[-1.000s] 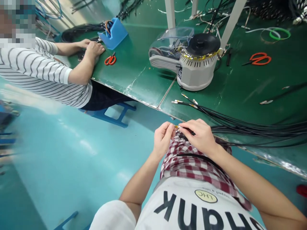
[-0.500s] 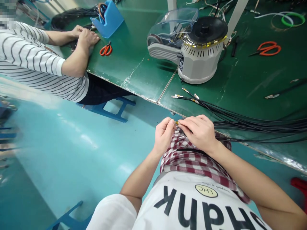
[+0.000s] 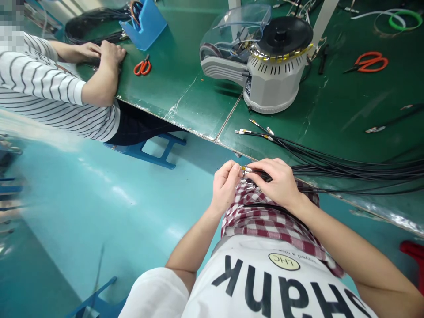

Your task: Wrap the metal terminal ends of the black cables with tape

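Note:
Over my lap, at the table's front edge, my left hand pinches the tip of a black cable near a small piece of yellow tape. My right hand grips the same cable just behind that tip, thumb and fingers closed around it. Silvery cable ends lie below my fingers on the checked cloth. From my right hand a bundle of black cables runs off to the right. Other cable ends with white and yellow tags rest on the green table.
A grey tape dispenser with a black disc stands on the green table. Orange-handled scissors lie at right, a smaller pair at left. A co-worker in a striped sleeve works beside a blue holder.
My right thumb and fingers have parted slightly, so more of the taped cable end shows between my hands. The co-worker's hands have shifted left. The view has moved a little.

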### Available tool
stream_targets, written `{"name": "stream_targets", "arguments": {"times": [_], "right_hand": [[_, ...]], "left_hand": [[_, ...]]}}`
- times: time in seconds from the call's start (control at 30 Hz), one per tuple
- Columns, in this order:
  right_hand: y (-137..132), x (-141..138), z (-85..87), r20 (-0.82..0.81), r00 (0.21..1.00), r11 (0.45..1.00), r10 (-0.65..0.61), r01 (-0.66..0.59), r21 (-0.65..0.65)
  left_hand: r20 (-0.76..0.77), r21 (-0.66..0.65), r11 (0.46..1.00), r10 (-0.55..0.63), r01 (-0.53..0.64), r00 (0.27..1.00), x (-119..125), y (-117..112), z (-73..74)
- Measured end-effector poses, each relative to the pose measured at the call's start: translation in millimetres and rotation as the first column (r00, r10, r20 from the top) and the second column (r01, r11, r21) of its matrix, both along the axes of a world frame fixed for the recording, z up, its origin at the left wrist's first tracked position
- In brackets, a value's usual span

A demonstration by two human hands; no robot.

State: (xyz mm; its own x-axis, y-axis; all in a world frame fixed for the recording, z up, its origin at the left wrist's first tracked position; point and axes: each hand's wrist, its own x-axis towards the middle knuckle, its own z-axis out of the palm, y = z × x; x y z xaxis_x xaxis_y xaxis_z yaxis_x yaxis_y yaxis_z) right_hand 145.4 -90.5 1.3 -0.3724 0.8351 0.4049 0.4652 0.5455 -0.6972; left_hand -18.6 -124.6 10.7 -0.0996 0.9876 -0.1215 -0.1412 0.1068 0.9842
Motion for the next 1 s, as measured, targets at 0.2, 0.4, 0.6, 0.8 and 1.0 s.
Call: {"name": "stream_targets", "arguments": {"times": [0.2,0.4,0.6,0.8,1.0], "right_hand": [[-2.9,-0.2,-0.7,0.060,0.997,0.984,-0.050,0.039,0.171],[0.7,-1.6,4.5,0.010,1.000,0.999,-0.005,0.005,-0.041],[1.8,-1.5,1.9,0.006,1.000,0.997,-0.002,0.002,0.075],[2.5,6.4,1.1,0.031,0.999,0.998,0.009,-0.011,0.057],[1.9,2.7,2.7,0.020,1.000,0.997,0.011,-0.012,0.071]], "left_hand": [[-0.044,-0.002,1.000,-0.001,0.001,0.999,-1.3,-1.0,0.4],[0.000,-0.014,1.000,-0.007,0.007,1.000,-0.7,-1.0,-0.3],[0.035,0.013,1.000,-0.002,0.002,0.999,0.0,0.1,-0.8],[0.049,0.018,1.000,0.005,-0.006,0.999,-0.2,1.0,-4.6],[0.044,0.032,0.999,0.005,-0.006,0.999,0.1,1.1,-5.9]]}}
